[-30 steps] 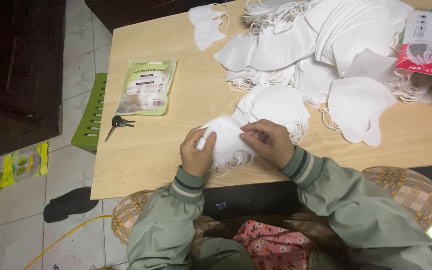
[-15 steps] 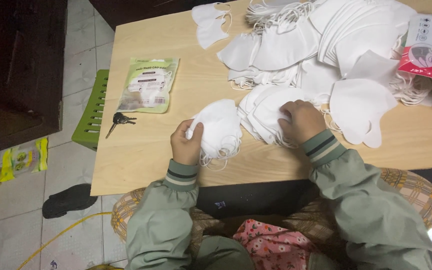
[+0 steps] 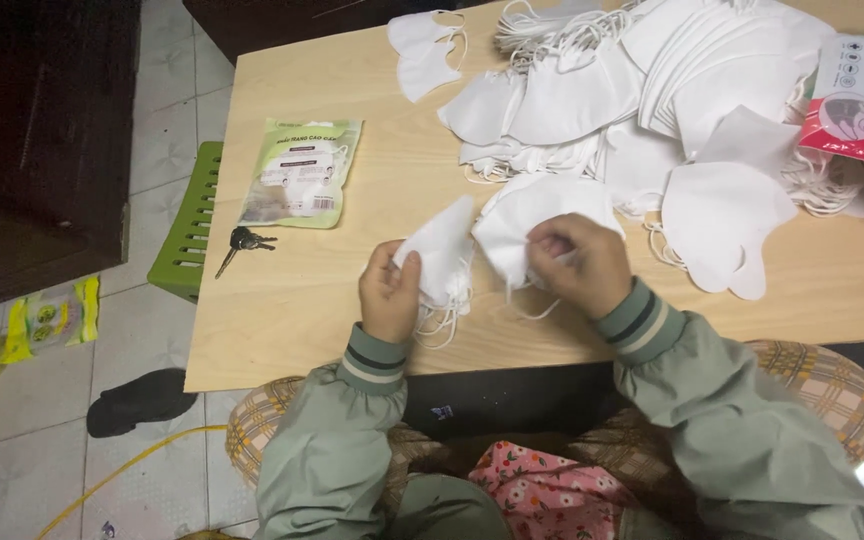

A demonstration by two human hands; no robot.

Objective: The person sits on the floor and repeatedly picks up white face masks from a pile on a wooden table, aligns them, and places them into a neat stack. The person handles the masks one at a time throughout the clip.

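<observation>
White masks, a small stack (image 3: 439,255), sit pinched in the left hand (image 3: 389,295) at the near edge of the table (image 3: 282,320). From the head view, the right hand (image 3: 577,265) grips one more mask (image 3: 522,215), lifting it off the pile (image 3: 672,90) farther right. It looks like gathering; adding it calls for lining up edges.

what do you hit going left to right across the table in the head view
keys → green packet → left hand holding a small stack of white masks → right hand on another white mask → big heap of white masks → red and white packet
</observation>
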